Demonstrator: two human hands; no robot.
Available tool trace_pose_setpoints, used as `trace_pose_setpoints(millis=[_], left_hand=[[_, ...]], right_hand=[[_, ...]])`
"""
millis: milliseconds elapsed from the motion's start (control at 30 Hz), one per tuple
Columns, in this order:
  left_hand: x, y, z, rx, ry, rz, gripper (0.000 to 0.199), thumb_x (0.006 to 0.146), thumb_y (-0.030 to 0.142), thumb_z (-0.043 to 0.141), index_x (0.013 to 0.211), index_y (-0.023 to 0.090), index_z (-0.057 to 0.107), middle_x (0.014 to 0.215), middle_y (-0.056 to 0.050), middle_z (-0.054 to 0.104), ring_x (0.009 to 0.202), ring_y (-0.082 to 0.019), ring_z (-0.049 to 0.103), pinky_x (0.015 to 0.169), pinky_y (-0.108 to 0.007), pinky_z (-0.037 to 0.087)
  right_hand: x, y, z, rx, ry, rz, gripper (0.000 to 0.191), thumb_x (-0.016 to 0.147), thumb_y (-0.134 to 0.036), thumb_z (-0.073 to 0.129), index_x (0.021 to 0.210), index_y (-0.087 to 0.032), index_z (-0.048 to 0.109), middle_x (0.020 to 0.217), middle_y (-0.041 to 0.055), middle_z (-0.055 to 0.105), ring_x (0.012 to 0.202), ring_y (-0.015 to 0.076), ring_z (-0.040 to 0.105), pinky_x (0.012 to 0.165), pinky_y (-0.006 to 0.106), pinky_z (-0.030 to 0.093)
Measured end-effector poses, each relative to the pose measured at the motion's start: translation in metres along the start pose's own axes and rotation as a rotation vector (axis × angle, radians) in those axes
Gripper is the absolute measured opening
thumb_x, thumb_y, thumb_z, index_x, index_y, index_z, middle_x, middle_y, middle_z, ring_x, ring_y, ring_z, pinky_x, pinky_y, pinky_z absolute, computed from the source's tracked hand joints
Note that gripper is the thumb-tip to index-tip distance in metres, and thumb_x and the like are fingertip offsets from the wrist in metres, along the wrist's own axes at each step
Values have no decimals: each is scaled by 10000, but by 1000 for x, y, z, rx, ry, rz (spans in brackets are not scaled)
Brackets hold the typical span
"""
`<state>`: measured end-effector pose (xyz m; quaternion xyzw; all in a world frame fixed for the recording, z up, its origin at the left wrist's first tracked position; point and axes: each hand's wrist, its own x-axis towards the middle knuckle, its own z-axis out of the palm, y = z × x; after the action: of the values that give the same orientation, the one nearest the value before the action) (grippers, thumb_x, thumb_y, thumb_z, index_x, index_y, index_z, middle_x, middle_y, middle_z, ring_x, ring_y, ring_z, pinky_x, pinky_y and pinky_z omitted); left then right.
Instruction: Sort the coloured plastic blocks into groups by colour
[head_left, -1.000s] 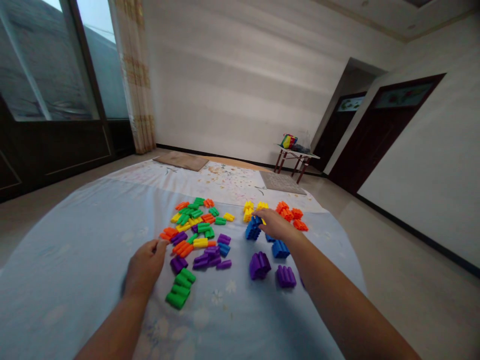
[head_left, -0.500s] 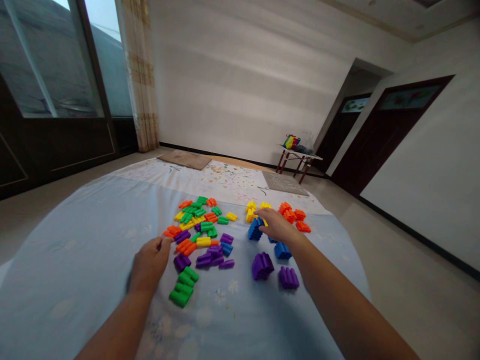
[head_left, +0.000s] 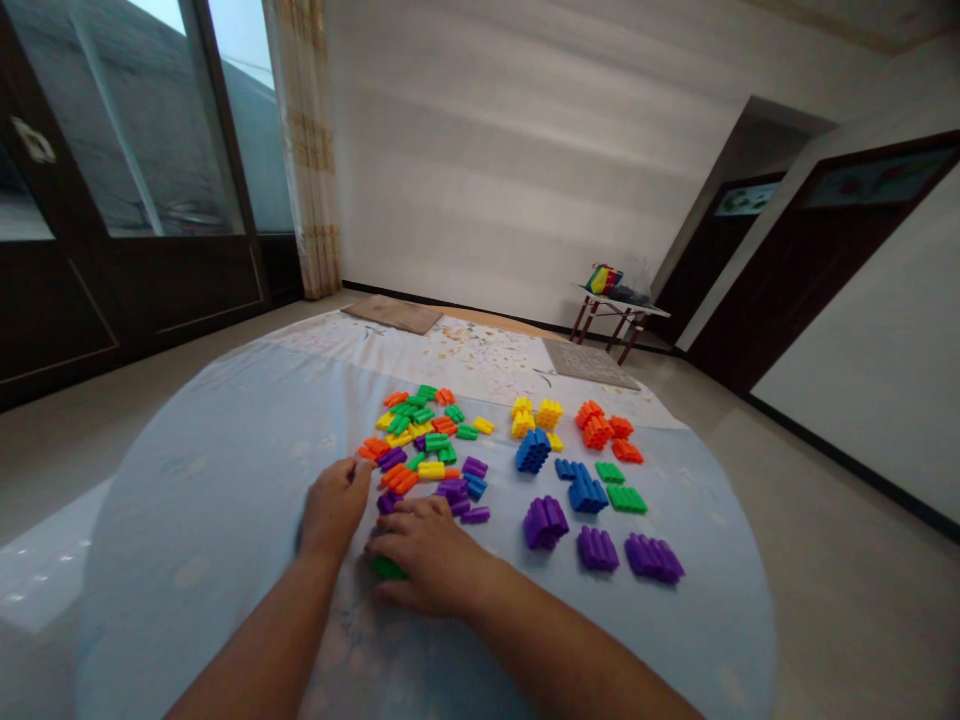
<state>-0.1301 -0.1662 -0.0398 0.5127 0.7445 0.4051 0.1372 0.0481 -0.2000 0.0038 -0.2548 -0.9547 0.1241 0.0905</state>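
Observation:
My right hand (head_left: 431, 555) has come down over the green plastic blocks (head_left: 388, 568) at the near left, its fingers curled round them; most of these blocks are hidden under the palm. My left hand (head_left: 335, 508) rests on the cloth with its fingers closed, fingertips against the left edge of a mixed pile. Beside those fingertips lie an orange block (head_left: 377, 447) and a purple block (head_left: 391, 459); whether anything is pinched there is hidden. The pile also holds several green, yellow, blue and purple pieces, such as a yellow block (head_left: 431, 470).
Right of the pile stand colour groups: yellow blocks (head_left: 549, 414), orange blocks (head_left: 597, 431), a blue stack (head_left: 533, 451), purple blocks (head_left: 545, 523) and flat green blocks (head_left: 626, 498). A blue cloth (head_left: 217, 480) covers the round table. Two mats lie at its far side, including a brown mat (head_left: 394, 313).
My right hand has left the blue stack and moved left and nearer, onto the green blocks. The left hand stays by the pile. The view has shifted, showing more groups on the right.

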Motion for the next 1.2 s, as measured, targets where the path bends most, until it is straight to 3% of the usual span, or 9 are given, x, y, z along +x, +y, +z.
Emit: trace_pose_setpoints(millis=[167,333,433,633,800,967,1133,1200], left_hand=[[-1,1,-1,-16,3,4,340,793,428,379,667,190,587,684,-43,617,679,-168,517,628,-270,350],[-2,3,-3,-30,6,-1,348,794,433,382,665,191,597,675,-41,620,672,-168,520,625,-266,358],[-2,4,-3,-29,7,-10,353,794,431,380,691,188,615,711,-54,638,690,-175,533,632,-270,366],[-2,4,-4,-22,-8,-19,337,778,420,386,717,192,627,762,-64,659,733,-189,553,660,-277,381],[-1,7,-6,-11,-16,-38,357,777,437,380,741,185,631,774,-75,655,748,-203,563,678,-294,391],[-2,8,-8,-2,-31,-37,359,776,432,395,796,189,657,805,-74,666,773,-213,581,696,-303,409],[7,-7,-4,41,-4,-35,285,772,425,465,824,239,675,799,-32,685,771,-213,582,681,-300,429],[12,-14,-2,58,0,-35,241,772,405,485,815,266,677,796,-10,691,766,-203,581,679,-291,433]], right_hand=[[-10,21,-2,-54,3,118,318,832,-330,627,1141,-262,595,1302,37,568,1248,263,403,1015,499,238],[-26,39,-13,-44,32,252,503,797,-335,663,1272,-255,517,1380,76,496,1285,266,367,1049,490,192],[-32,38,-13,-9,73,318,535,799,-369,661,1293,-235,504,1383,93,491,1301,273,348,1065,495,168],[-43,30,-7,38,64,301,350,821,-317,647,1162,-259,593,1315,49,556,1267,256,386,1075,519,102],[-50,31,-4,58,156,325,322,846,-360,619,1143,-237,599,1152,55,637,1137,229,472,1015,452,229],[-51,32,4,67,193,365,353,885,-291,551,1233,-230,537,1208,67,609,1144,236,462,990,452,268],[-50,33,4,4,196,333,476,833,-336,629,1279,-227,502,1185,96,583,1132,260,452,952,462,322],[-50,34,5,-17,224,322,410,836,-290,622,1234,-231,545,1129,90,584,1089,253,466,909,436,358]])
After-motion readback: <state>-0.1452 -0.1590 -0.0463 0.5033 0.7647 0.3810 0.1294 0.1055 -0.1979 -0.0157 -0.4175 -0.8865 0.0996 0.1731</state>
